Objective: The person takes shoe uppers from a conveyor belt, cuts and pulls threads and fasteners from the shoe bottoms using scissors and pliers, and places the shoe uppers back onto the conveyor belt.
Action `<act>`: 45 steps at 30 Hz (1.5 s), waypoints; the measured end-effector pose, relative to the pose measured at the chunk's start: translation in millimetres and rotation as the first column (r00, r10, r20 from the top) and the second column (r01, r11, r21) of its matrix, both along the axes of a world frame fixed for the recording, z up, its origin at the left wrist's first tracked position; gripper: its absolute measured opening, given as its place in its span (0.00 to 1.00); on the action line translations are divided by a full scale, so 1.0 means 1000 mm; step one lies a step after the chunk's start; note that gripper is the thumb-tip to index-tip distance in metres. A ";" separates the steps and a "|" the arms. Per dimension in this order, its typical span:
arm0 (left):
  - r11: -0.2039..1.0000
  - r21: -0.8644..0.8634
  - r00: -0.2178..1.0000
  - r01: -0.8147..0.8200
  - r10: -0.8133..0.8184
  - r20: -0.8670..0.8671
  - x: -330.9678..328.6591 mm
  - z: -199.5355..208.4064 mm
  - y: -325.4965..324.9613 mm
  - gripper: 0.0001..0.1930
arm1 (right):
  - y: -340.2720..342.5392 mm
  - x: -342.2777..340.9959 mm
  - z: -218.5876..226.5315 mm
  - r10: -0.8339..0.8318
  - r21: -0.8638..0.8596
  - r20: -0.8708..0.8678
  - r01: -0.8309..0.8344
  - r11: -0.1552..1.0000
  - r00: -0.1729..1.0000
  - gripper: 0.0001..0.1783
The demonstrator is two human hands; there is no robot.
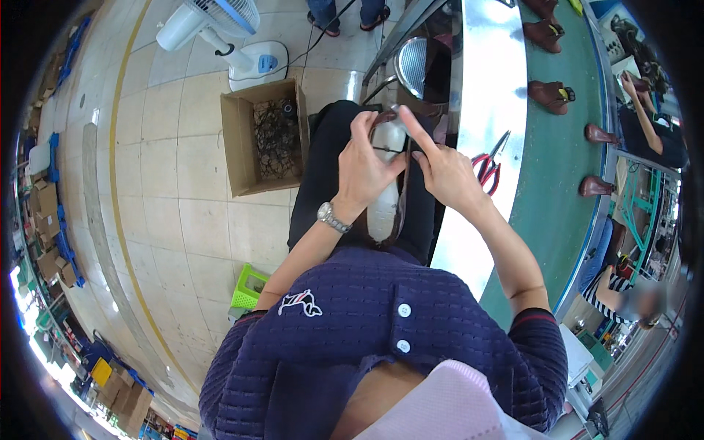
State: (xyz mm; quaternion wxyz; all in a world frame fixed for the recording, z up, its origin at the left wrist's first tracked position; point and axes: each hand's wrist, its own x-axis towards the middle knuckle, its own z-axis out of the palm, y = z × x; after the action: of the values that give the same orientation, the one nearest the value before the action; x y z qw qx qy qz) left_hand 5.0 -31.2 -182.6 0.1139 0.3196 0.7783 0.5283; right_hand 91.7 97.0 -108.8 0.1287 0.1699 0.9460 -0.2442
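Note:
A brown leather shoe upper (400, 220) sits around a pale last (383, 213) across my lap, its pale underside facing up. A thin dark line crosses the last near my left thumb. My left hand (364, 163), with a metal watch at the wrist, is closed round the left side of the shoe. On the other side is my right hand (449, 174), its index finger stretched to the far tip of the shoe and its thumb apart, near the leather edge. Its remaining fingers are partly hidden.
Red-handled pliers (488, 169) lie on the shiny metal ledge (484, 81) at my right. Brown shoes (548, 95) stand on the green belt beyond. A cardboard box (240, 139) of dark scraps, a fan (213, 29) and a green basket (249, 286) are at left. Other people sit at far right.

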 end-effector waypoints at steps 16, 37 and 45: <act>0.881 0.309 0.338 0.358 -0.431 0.837 -0.010 0.042 -0.036 0.49 | -0.039 0.065 0.002 -0.716 -0.704 -0.257 0.383 0.599 0.649 0.29; 0.528 0.458 0.501 0.715 -0.844 0.190 -0.009 0.012 0.025 0.56 | -0.046 0.085 -0.007 -0.326 -0.058 -0.755 0.437 0.897 0.569 0.37; 0.551 0.447 0.506 0.704 -0.832 0.229 -0.010 0.013 0.020 0.56 | -0.048 0.080 -0.008 -0.326 -0.088 -0.784 0.425 0.901 0.528 0.37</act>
State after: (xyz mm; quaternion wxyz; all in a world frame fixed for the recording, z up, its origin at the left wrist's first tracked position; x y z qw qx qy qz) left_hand -5.4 -11.5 -169.6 0.4525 0.5275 0.4183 0.5848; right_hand 171.8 48.7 -116.8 -0.3621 0.2528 0.8586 -0.2606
